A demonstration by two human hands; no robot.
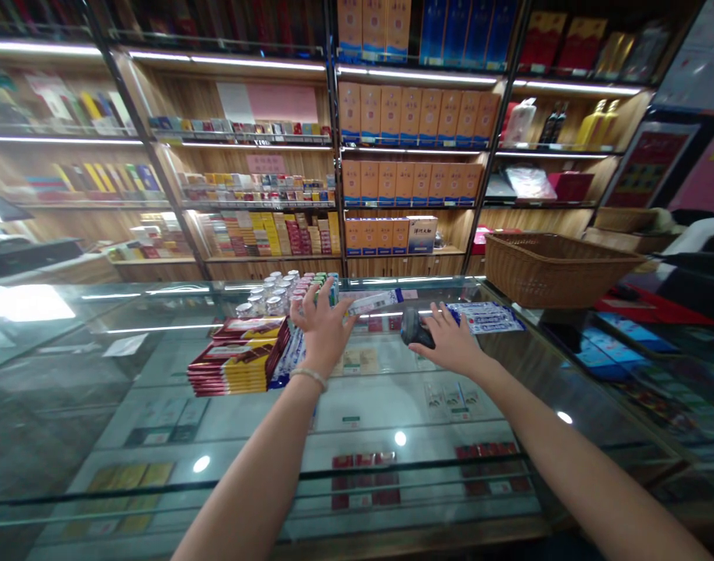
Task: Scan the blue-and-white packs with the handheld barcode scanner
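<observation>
My left hand (322,331) grips the near end of a slim white packet with a blue tip (377,301), which has a barcode-like patch. My right hand (454,343) is closed round the handle of a dark barcode scanner (412,327), its head towards the packet. Left of my left hand lies a stack of red-and-yellow wrapped packets (237,358), with blue-and-white packets (288,358) beside it, partly hidden by my wrist. Beyond are rows of small clear-lidded jars (269,294). More blue-and-white packets (486,318) lie past my right hand.
Everything rests on a glass display counter (392,405) with goods showing beneath the glass. A brown wicker basket (559,269) stands at the right. Shelves with orange boxes (415,113) and small cartons (275,234) line the wall behind. A paper slip (125,345) lies at the left.
</observation>
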